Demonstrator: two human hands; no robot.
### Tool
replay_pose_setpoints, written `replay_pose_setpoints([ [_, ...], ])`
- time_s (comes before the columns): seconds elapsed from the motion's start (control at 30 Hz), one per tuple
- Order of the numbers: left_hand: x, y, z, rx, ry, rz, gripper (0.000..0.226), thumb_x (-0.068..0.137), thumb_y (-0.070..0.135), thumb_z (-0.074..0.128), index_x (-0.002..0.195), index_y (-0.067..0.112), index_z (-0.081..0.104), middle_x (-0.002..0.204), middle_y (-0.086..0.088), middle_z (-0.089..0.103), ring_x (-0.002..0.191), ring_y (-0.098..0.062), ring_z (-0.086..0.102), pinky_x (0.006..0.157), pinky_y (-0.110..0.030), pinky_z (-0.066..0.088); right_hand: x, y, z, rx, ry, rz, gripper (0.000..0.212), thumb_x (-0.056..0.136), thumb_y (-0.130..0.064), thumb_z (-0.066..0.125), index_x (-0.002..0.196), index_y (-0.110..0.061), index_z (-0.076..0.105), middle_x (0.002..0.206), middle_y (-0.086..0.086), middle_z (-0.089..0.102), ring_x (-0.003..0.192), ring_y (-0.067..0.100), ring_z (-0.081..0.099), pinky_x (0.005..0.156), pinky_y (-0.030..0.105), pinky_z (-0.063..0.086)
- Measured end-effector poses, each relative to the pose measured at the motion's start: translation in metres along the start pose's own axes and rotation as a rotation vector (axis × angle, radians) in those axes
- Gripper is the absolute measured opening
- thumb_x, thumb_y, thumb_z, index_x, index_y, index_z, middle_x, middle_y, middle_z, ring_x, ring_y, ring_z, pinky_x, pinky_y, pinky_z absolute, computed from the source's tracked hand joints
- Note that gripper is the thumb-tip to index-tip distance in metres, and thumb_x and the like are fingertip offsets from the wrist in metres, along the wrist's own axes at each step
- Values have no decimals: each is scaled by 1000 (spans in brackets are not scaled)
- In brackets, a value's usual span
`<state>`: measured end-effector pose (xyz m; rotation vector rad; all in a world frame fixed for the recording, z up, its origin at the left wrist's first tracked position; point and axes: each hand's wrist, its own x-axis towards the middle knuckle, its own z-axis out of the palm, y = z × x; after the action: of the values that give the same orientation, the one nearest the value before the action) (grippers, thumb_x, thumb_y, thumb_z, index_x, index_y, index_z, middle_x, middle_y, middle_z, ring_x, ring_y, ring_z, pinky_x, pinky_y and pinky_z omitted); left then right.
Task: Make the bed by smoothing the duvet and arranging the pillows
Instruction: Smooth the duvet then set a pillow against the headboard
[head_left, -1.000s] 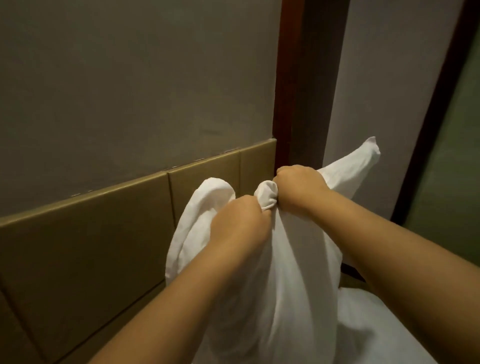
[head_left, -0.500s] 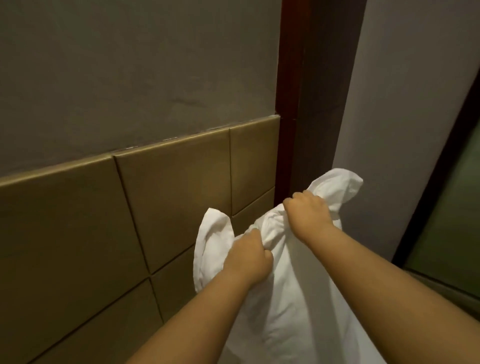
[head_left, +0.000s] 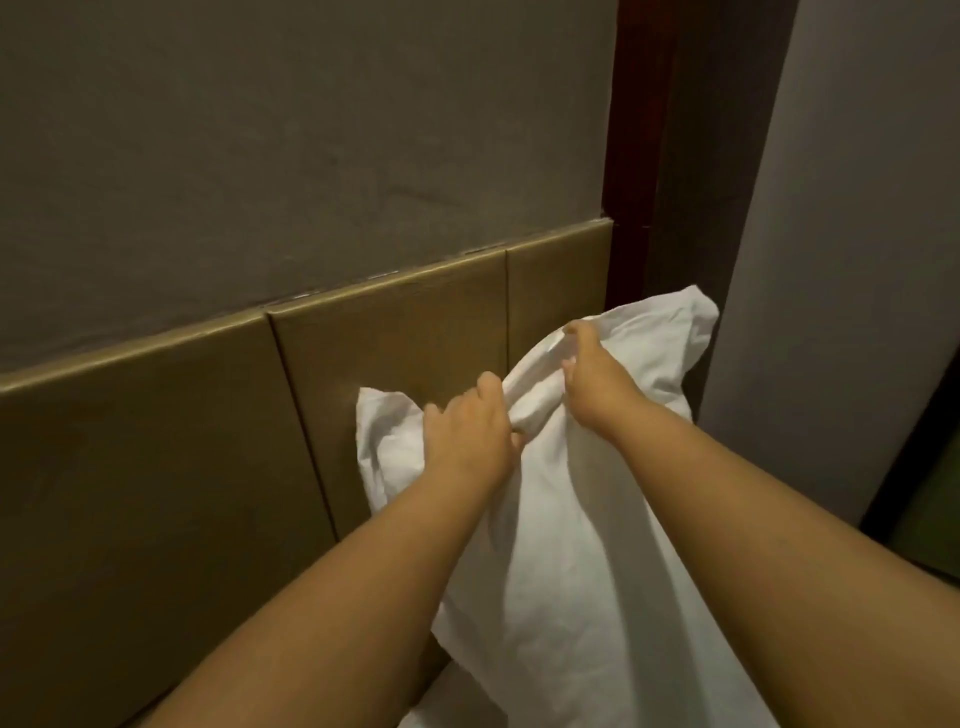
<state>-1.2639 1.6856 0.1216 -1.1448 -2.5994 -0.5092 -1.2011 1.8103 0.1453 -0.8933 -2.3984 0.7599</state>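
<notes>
Two hands work close together: the left hand and the right hand each clutch bunched fabric at the top edge of one white pillow. The pillow stands upright against the right end of the headboard, beside one dark red post.

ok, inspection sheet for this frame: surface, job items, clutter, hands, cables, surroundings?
Surface: bed mostly out of view; a strip of white bedding shows below the pillow.
Job's things: white pillow held upright in front of the tan headboard; duvet not identifiable.
Clutter: nothing seen.
Grippers: left hand and right hand both grip bunched fabric at the pillow's top edge.
Cables: nothing seen.
Surroundings: grey wall above the headboard, dark wooden post, paler wall to the right.
</notes>
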Motion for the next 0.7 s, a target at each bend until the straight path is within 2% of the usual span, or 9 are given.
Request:
replay_pose_setpoints([
  [0.03, 3, -9, -3, 81, -52, -41, 32, 90, 42, 51, 110, 20, 40, 108, -3, 62, 102, -26, 60, 94, -45, 36, 0, 7, 5, 13, -53, -42, 32, 101, -31, 35, 132, -39, 40, 148, 2, 38, 131, 26, 43, 109, 46, 39],
  [0.07, 4, -22, -5, 187, -102, -58, 33, 91, 44, 46, 113, 20, 39, 109, -3, 62, 106, -26, 57, 101, -50, 29, 0, 8, 12, -9, -86, -61, 50, 100, -17, 39, 143, -39, 28, 155, 0, 27, 139, 26, 34, 112, 47, 35],
  [0.13, -3, -50, -7, 421, -140, 36, 30, 94, 39, 37, 116, 20, 40, 109, -1, 61, 106, -24, 54, 104, -50, 24, -6, 4, 23, -95, -97, -85, 65, 96, -3, 39, 150, -33, 18, 159, 1, 20, 144, 25, 27, 116, 44, 30],
  [0.2, -12, -65, -8, 592, -140, 175, 22, 97, 33, 35, 113, 20, 43, 106, 0, 60, 99, -23, 54, 96, -45, 30, -15, 0, 32, -125, -158, -90, 62, 96, -7, 41, 150, -29, 19, 156, 3, 28, 140, 26, 34, 114, 42, 33],
  [0.23, -16, -68, -8, 627, -150, 187, 20, 98, 30, 37, 113, 20, 44, 106, 0, 61, 97, -23, 55, 90, -41, 34, -21, -4, 35, -166, -208, -104, 60, 97, -11, 42, 150, -28, 20, 153, 5, 32, 137, 27, 38, 112, 41, 36],
  [0.33, -22, -77, -10, 557, -220, 57, 24, 96, 18, 41, 119, 14, 43, 113, -4, 63, 99, -24, 63, 77, -33, 36, -37, -18, 47, -238, -289, -118, 57, 98, -13, 40, 150, -29, 22, 147, 9, 42, 127, 29, 49, 104, 40, 44],
  [0.47, -33, -92, -23, 499, -217, 24, 31, 93, 12, 48, 123, 13, 40, 118, -9, 57, 99, -26, 63, 74, -32, 37, -53, -46, 70, -223, -368, -173, 53, 101, -16, 32, 151, -30, 21, 149, 9, 41, 132, 28, 44, 109, 39, 39],
  [0.57, -41, -97, -37, 629, -151, 47, 29, 92, 18, 54, 120, 18, 48, 113, -7, 54, 94, -23, 62, 79, -33, 40, -61, -59, 85, -269, -442, -184, 60, 99, -11, 38, 153, -25, 15, 155, 8, 32, 139, 27, 37, 114, 37, 33],
  [0.7, -50, -97, -48, 762, -131, 22, 28, 93, 20, 52, 121, 18, 53, 114, -7, 53, 101, -22, 54, 83, -31, 40, -67, -63, 79, -274, -420, -143, 61, 100, -17, 41, 154, -19, 11, 158, 5, 25, 143, 25, 31, 117, 36, 27],
])
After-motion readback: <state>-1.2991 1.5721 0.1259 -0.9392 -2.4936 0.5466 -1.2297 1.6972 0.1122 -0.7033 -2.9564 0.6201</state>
